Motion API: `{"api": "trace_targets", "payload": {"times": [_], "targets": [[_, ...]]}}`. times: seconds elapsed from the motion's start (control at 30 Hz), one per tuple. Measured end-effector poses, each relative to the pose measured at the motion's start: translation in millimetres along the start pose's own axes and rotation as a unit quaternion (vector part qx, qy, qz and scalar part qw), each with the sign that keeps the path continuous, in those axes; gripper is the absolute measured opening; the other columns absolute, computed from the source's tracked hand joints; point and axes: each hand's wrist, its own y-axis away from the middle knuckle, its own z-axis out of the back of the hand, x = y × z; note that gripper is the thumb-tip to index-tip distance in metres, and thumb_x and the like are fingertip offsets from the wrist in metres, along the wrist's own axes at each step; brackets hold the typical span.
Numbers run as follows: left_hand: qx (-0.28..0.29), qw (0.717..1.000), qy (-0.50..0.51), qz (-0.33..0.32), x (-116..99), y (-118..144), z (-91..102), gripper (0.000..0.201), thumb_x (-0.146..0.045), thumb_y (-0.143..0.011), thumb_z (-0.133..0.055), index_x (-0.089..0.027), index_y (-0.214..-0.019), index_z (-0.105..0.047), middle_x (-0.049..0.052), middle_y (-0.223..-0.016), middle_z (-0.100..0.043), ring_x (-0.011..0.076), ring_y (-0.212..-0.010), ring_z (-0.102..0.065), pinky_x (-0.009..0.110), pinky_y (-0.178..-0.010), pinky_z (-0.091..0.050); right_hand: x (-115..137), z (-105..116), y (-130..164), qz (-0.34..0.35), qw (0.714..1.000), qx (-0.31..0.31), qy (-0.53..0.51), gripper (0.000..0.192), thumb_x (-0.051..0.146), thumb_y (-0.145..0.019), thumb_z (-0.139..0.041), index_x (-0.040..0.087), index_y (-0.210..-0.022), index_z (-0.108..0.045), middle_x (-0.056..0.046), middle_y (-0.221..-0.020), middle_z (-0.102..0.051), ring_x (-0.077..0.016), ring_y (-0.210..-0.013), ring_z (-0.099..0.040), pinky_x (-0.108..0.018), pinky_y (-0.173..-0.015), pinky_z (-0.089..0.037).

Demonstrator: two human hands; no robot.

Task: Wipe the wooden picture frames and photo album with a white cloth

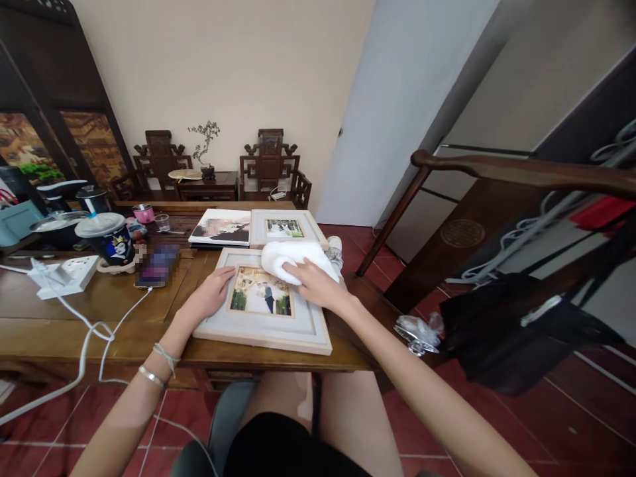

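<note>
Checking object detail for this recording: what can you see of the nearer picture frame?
The picture frame has a pale, wood-looking border and a wide whitish mat around a tan-edged photo showing white clothing and greenery. It lies flat, face up, near the front edge of the brown table. The left hand rests on its left side; the right hand holds a white cloth over its far right part, hiding that corner.

In the room there is a plain beige wall [278,73], before which stand 2 dark carved wooden armchairs [271,162] with a low dark wooden table [211,188] between them, a smooth pale grey door [377,112] to their right, and a floor of red square tiles [546,427].
</note>
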Motion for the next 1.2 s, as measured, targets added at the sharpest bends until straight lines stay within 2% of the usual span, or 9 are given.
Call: {"api": "trace_targets", "payload": {"times": [0.1, 0.27, 0.37, 0.5, 0.67, 0.8, 0.93, 1.07, 1.2], "targets": [[0.000, 1.000, 0.003, 0.003, -1, 0, 0.4, 0.046, -0.021, -0.094, -0.034, -0.010, -0.130, -0.060, 0.016, -0.140, -0.058, 0.0259, -0.133, -0.053, 0.046, -0.117, -0.039, 7, 1, 3, 0.007, 1.000, 0.011, 0.004, 0.056, -0.005, -0.068, -0.038, 0.014, -0.118, -0.056, -0.014, -0.103, -0.064, -0.0287, -0.097, -0.056, -0.044, -0.096, -0.037], [-0.002, 1.000, 0.006, 0.001, 0, 0, 0.7, 0.046, -0.022, -0.094, -0.034, -0.011, -0.130, -0.060, 0.015, -0.141, -0.058, 0.0262, -0.133, -0.053, 0.048, -0.117, -0.039, 30, 17, 35, 0.029, 0.996, 0.079, -0.036, 0.059, -0.003, -0.069, -0.041, 0.017, -0.121, -0.058, -0.012, -0.108, -0.064, -0.0275, -0.098, -0.055, -0.038, -0.089, -0.041], [-0.007, 1.000, 0.004, 0.002, 0, 0, 0.9, 0.046, -0.023, -0.094, -0.034, -0.010, -0.129, -0.061, 0.016, -0.140, -0.058, 0.0268, -0.132, -0.054, 0.049, -0.116, -0.039, 27, 25, 46, 0.034, 0.992, 0.091, -0.078, 0.065, -0.002, -0.069, -0.041, 0.020, -0.128, -0.056, -0.008, -0.104, -0.066, -0.0268, -0.096, -0.055, -0.036, -0.086, -0.041], [-0.001, 1.000, -0.011, -0.002, 1, 1, 2.2, 0.046, -0.024, -0.095, -0.034, -0.010, -0.130, -0.061, 0.016, -0.140, -0.059, 0.0254, -0.132, -0.054, 0.047, -0.116, -0.040, 6, 18, 32, 0.017, 0.995, 0.064, -0.070, 0.062, -0.001, -0.068, -0.040, 0.018, -0.125, -0.058, -0.007, -0.088, -0.063, -0.0280, -0.089, -0.054, -0.037, -0.082, -0.042], [0.007, 1.000, -0.010, 0.000, 1, 1, 4.0, 0.046, -0.024, -0.095, -0.034, -0.009, -0.131, -0.060, 0.016, -0.141, -0.057, 0.0254, -0.133, -0.053, 0.047, -0.116, -0.039, -7, 5, 10, 0.018, 0.999, 0.004, -0.041, 0.058, -0.003, -0.068, -0.039, 0.018, -0.119, -0.057, -0.007, -0.093, -0.061, -0.0276, -0.091, -0.052, -0.039, -0.088, -0.040], [0.008, 1.000, -0.007, 0.000, 1, 0, 4.1, 0.047, -0.025, -0.096, -0.034, -0.009, -0.131, -0.059, 0.016, -0.142, -0.057, 0.0255, -0.133, -0.053, 0.046, -0.117, -0.038, 7, 11, 16, 0.027, 0.998, 0.033, -0.048, 0.054, -0.004, -0.066, -0.038, 0.019, -0.110, -0.059, -0.007, -0.089, -0.060, -0.0276, -0.091, -0.051, -0.036, -0.085, -0.040], [0.002, 1.000, -0.006, -0.004, 2, 0, 3.3, 0.047, -0.025, -0.096, -0.033, -0.010, -0.131, -0.060, 0.016, -0.141, -0.058, 0.0254, -0.133, -0.053, 0.047, -0.117, -0.039, 20, 21, 34, 0.036, 0.992, 0.075, -0.094, 0.056, -0.004, -0.067, -0.038, 0.020, -0.112, -0.058, -0.005, -0.086, -0.061, -0.0259, -0.090, -0.053, -0.033, -0.081, -0.040], [-0.002, 1.000, -0.001, -0.008, 4, 0, 1.8, 0.046, -0.024, -0.095, -0.034, -0.011, -0.131, -0.060, 0.015, -0.140, -0.058, 0.0255, -0.132, -0.054, 0.047, -0.116, -0.039, 15, 23, 41, 0.033, 0.987, 0.093, -0.125, 0.055, -0.003, -0.069, -0.038, 0.022, -0.114, -0.058, -0.003, -0.087, -0.061, -0.0246, -0.089, -0.055, -0.033, -0.081, -0.041], [0.000, 1.000, 0.002, -0.004, 5, 0, 0.9, 0.047, -0.026, -0.096, -0.034, -0.009, -0.131, -0.060, 0.016, -0.141, -0.057, 0.0260, -0.133, -0.053, 0.047, -0.117, -0.038, 5, 17, 31, 0.011, 0.991, 0.065, -0.114, 0.053, -0.001, -0.069, -0.038, 0.021, -0.113, -0.058, -0.004, -0.081, -0.056, -0.0258, -0.086, -0.053, -0.034, -0.079, -0.042]]}}
